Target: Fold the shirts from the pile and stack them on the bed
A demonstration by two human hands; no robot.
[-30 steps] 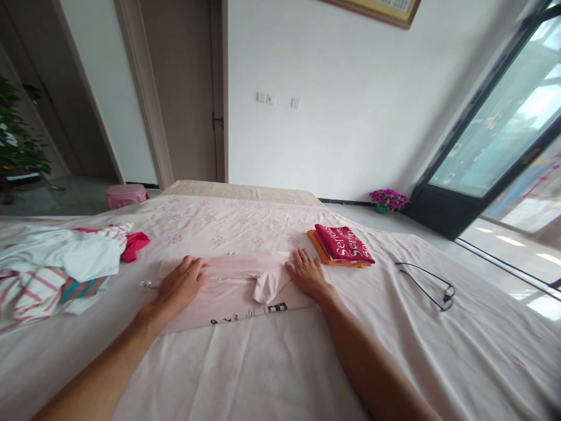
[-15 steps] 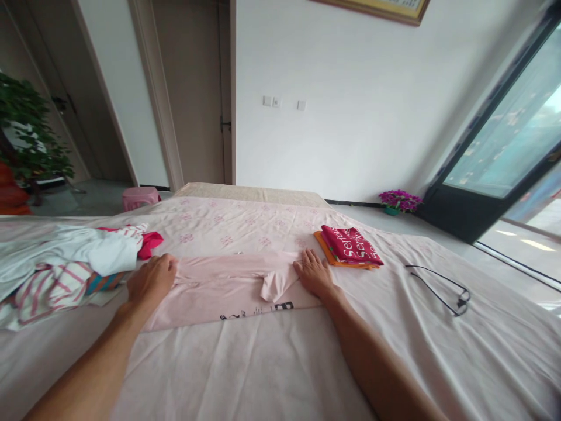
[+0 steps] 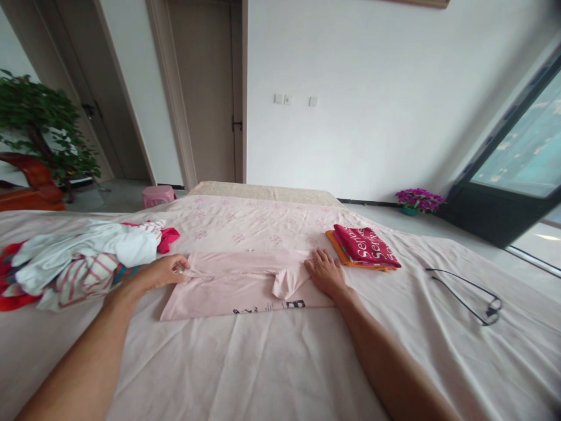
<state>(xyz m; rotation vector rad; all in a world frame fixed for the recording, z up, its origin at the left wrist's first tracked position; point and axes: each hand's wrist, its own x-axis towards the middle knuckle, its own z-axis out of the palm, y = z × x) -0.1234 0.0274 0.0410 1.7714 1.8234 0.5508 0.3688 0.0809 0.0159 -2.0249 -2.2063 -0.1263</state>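
A pink T-shirt (image 3: 228, 292) lies partly folded in a long strip, with black print along its near edge and one sleeve turned over on top. My left hand (image 3: 169, 273) pinches the shirt's left end between thumb and fingers; a ring shows on it. At the other end, my right hand (image 3: 325, 271) rests flat on the fabric with its fingers stretched out. Just beyond the right hand sits a small stack of folded clothes, a red piece with white lettering (image 3: 366, 245) over an orange one (image 3: 336, 248).
A heap of white, striped and red clothes (image 3: 96, 257) lies left of my left hand. Black-framed glasses (image 3: 491, 310) rest on the pale pink bedspread (image 3: 245, 362) at the right. Behind are a pink stool (image 3: 158, 196) and purple flowers (image 3: 421, 199) on the floor.
My left hand has shifted its hold at the shirt's left end, from a closed fist-like grip to a pinch with thumb showing. The view has turned slightly left; my right hand stays put.
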